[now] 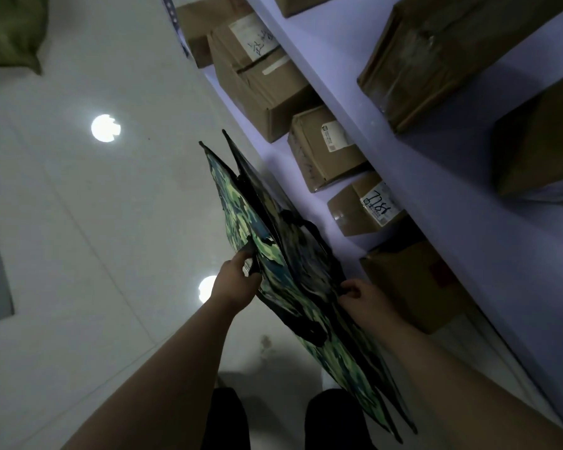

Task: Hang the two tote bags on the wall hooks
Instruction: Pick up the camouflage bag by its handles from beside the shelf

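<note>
Camouflage-print tote bags (273,254) stand together beside the shelf (387,151), above the floor. The left hand (238,280) pinches a black strap; the right hand (361,300) seems clenched on the bags' edge. Picking up is underway; next, find hooks, none visible.

Handwritten "7182"-like digits, upside down, on white label (378,203) of cardboard box (355,216); other labels illegible
</note>
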